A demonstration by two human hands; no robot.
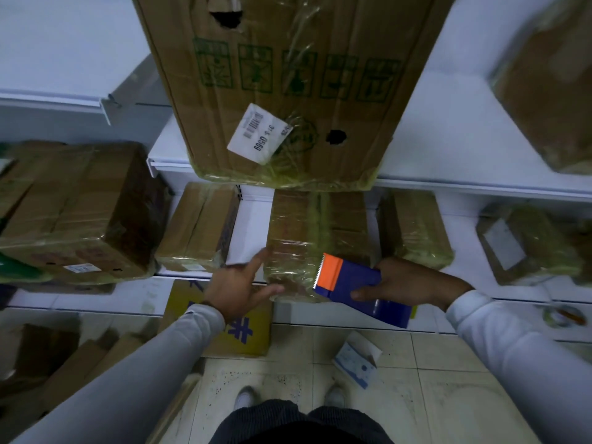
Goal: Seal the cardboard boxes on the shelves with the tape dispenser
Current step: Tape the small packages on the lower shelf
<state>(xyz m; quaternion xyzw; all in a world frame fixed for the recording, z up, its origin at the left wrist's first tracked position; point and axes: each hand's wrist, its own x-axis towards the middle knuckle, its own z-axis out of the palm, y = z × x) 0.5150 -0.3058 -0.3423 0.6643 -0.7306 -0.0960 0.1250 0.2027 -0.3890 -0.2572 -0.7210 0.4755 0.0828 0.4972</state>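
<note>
Right hand (403,280) is wrapped around the blue and orange tape dispenser (358,286), its toothed edge right at the near end of the taped box (298,248) on the lower shelf (250,225). Left hand (240,286) is spread open, thumb and fingers touching that box's near left corner. Both arms reach forward in pale sleeves.

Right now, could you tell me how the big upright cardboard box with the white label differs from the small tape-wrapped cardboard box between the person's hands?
The big upright cardboard box stands on the upper shelf, untouched; the small tape-wrapped cardboard box lies on the lower shelf, where the left hand touches it. The big box has holes and green printing; the small one shows neither. The right hand holds the blue and orange tape dispenser against the small box. Both are brown cardboard under glossy tape.
</note>
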